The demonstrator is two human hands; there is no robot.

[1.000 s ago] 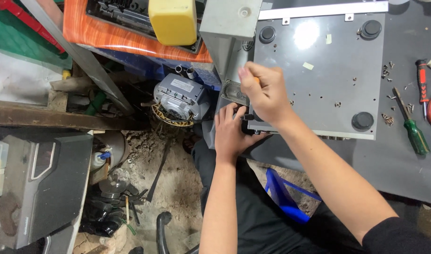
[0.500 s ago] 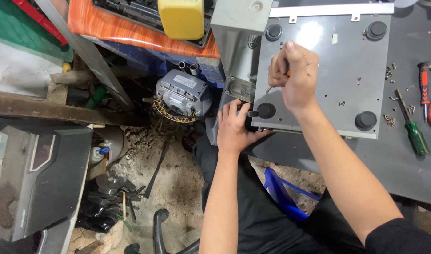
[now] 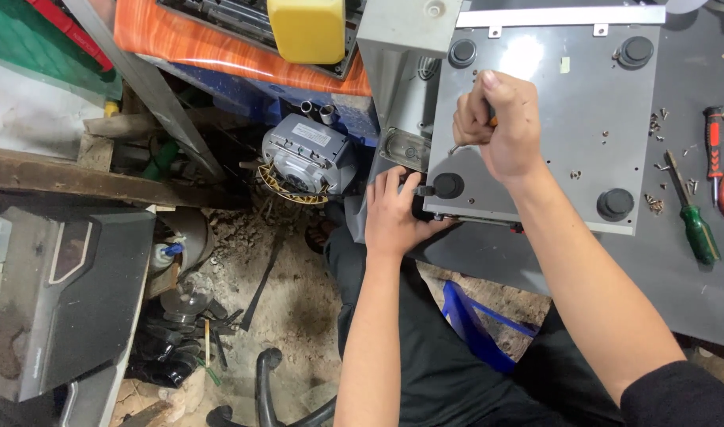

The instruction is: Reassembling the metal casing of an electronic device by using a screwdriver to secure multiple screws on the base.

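Apparently unscrewing — right hand fisted on an orange-handled screwdriver above the grey casing; left hand clamps its corner, needing steadiness.

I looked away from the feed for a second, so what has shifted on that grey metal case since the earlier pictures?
The right hand moved from the case's near left corner up onto the grey panel, fist closed on an orange-handled tool pressed to the panel. The left hand stays at the near left corner by the black foot. The green screwdriver and loose screws lie where they were.
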